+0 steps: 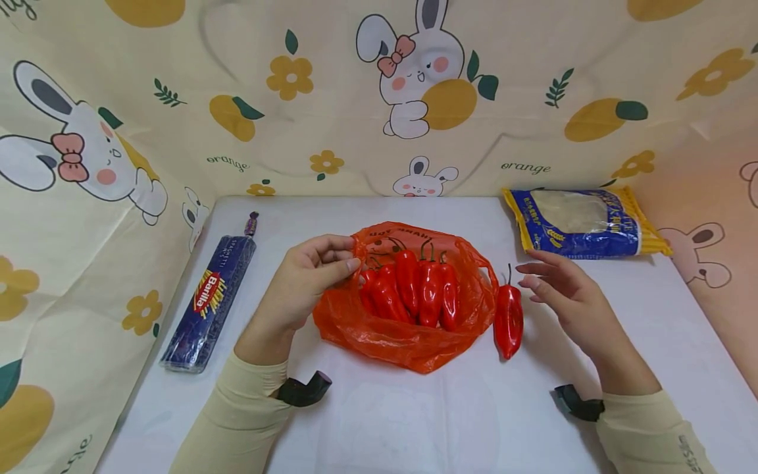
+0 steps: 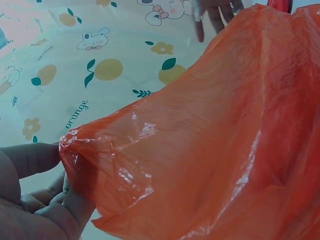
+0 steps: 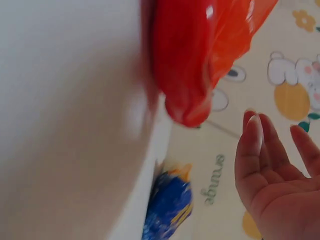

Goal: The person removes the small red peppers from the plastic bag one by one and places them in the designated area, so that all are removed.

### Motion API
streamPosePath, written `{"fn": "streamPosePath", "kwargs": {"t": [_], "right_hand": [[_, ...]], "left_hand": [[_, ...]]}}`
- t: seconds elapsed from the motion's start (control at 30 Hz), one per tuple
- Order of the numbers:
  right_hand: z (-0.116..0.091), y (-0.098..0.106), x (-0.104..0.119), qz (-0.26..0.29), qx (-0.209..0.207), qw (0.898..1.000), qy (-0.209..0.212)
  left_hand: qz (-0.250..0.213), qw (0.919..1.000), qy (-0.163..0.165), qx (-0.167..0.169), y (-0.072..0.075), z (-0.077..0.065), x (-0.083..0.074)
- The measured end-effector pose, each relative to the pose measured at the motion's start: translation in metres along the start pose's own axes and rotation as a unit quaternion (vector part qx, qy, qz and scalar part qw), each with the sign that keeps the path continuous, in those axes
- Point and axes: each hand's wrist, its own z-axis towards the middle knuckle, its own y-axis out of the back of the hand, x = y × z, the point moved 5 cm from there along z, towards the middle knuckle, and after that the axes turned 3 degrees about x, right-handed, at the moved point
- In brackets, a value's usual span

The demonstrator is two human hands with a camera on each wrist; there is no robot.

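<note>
An orange-red plastic bag (image 1: 403, 352) lies on the white table with its mouth spread. Several glossy red peppers (image 1: 430, 293) with dark stems are inside it. At the bag's left rim my left hand (image 1: 310, 270) pinches the plastic between thumb and fingers; the left wrist view shows the bag (image 2: 200, 150) stretched from that pinch. One more red pepper (image 1: 508, 321) lies on the table, just right of the bag. Beside that pepper my right hand (image 1: 565, 296) hovers with fingers extended and nothing in it. In the right wrist view the hand (image 3: 277, 175) is apart from the pepper (image 3: 182, 60).
A blue Barilla spaghetti pack (image 1: 207, 303) lies slanted at the table's left. At the back right rests a blue and yellow packet (image 1: 583, 222) with a clear window. Patterned cloth (image 1: 331, 118) hangs behind and beside the table (image 1: 379, 428).
</note>
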Motion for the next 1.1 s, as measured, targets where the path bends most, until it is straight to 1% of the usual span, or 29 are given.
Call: {"fn": "streamPosePath", "kwargs": {"t": [0.2, 0.4, 0.5, 0.67, 0.87, 1.0, 1.1], "right_hand": [[0.002, -0.013, 0.024, 0.031, 0.021, 0.998, 0.048], [0.006, -0.027, 0.040, 0.069, 0.048, 0.994, 0.069], [0.009, -0.035, 0.044, 0.082, 0.061, 0.993, 0.066], [0.015, -0.051, 0.047, 0.075, 0.083, 0.993, 0.048], [0.024, -0.072, 0.044, 0.057, 0.106, 0.992, 0.027], [0.032, -0.086, 0.040, 0.041, 0.112, 0.993, 0.022], [0.037, -0.094, 0.038, 0.038, 0.113, 0.993, 0.019]], "left_hand": [[-0.002, 1.0000, -0.002, 0.001, 0.000, 0.000, 0.000], [-0.008, 1.0000, -0.003, 0.002, 0.000, 0.000, 0.000], [-0.009, 0.9999, -0.004, 0.002, 0.000, 0.000, 0.000], [-0.004, 1.0000, -0.004, 0.002, 0.001, 0.000, 0.000], [0.002, 1.0000, -0.002, 0.003, 0.001, 0.000, -0.001], [0.004, 1.0000, 0.001, 0.004, 0.001, -0.001, -0.001], [0.003, 1.0000, 0.001, 0.005, 0.001, -0.001, -0.001]]}}
